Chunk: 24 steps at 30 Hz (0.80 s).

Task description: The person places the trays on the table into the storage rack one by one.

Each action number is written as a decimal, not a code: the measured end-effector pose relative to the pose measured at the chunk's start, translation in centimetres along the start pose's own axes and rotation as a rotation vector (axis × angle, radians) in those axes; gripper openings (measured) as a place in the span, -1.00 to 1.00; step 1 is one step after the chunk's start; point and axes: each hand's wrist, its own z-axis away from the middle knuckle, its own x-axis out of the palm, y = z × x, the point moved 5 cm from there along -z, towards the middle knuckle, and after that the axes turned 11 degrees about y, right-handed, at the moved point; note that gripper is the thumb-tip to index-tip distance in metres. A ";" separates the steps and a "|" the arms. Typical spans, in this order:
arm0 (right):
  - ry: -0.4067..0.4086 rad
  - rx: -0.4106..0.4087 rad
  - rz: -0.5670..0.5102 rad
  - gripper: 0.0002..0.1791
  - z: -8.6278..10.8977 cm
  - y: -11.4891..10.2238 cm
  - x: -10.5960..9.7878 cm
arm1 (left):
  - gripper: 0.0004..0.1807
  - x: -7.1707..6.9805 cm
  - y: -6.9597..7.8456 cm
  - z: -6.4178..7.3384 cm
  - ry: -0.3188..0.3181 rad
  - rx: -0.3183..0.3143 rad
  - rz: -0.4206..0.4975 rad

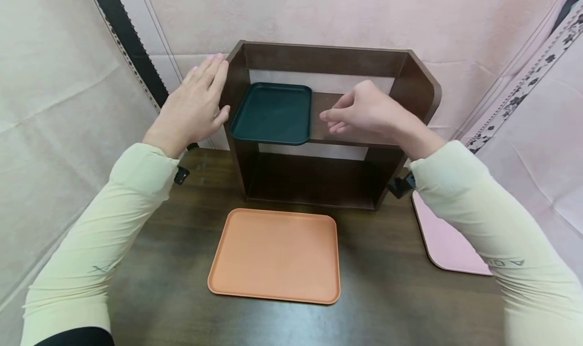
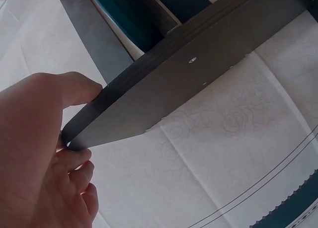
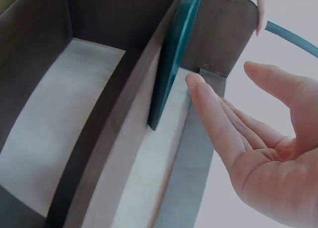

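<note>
A dark brown two-tier shelf (image 1: 327, 52) stands at the back of the table. My left hand (image 1: 189, 105) holds the upper front corner of its left side panel. In the left wrist view the thumb (image 2: 79, 87) lies on one edge of that panel (image 2: 149, 94), with the fingers curled at the other. A dark green tray (image 1: 273, 113) lies on the left of the upper tier, its front rim at the shelf's edge. Just right of the tray, my right hand (image 1: 364, 111) hovers over the upper tier, fingers loosely bent and holding nothing.
An orange tray (image 1: 275, 257) lies flat on the dark wooden table (image 1: 378, 290) in front of the shelf. Partly hidden by the right sleeve, a pink tray (image 1: 448, 240) lies at the right. Pale cloth (image 1: 341, 12) hangs behind and at both sides.
</note>
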 end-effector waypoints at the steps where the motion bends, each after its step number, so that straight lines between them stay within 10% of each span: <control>1: -0.001 -0.003 0.005 -0.49 0.3 0.0 -0.3 | -0.12 0.0 -0.1 0.0 0.001 -0.001 0.000; 24: 0.022 0.071 0.247 -0.36 7.5 10.0 -8.4 | -0.12 0.2 -0.3 -0.2 -0.012 -0.018 0.002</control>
